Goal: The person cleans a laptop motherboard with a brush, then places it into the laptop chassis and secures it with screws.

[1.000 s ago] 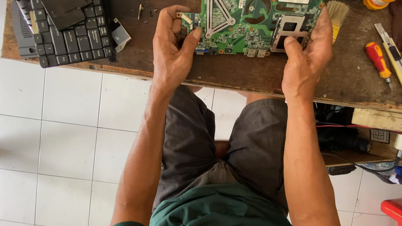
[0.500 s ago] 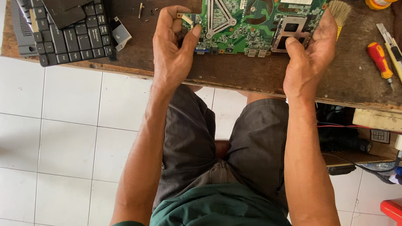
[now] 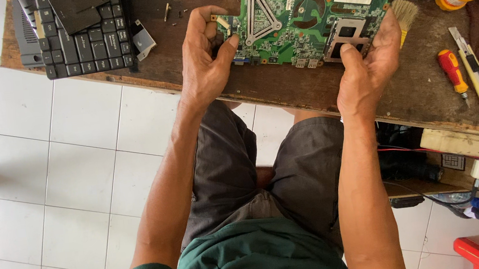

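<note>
Green circuit board gripped by two hands.

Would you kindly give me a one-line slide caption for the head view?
Both hands, left and right, grip a green circuit board on a wooden bench beside a keyboard.

Wooden bench – circuit board, keyboard, brush, screwdriver.

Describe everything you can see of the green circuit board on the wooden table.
The green circuit board lies flat on the dark wooden table, its far edge cut off by the frame. It carries a grey triangular metal bracket, a pale rectangular patch, a square socket and edge connectors. The left hand pinches its left corner; the right hand grips its near right edge beside a bristle brush.
</note>
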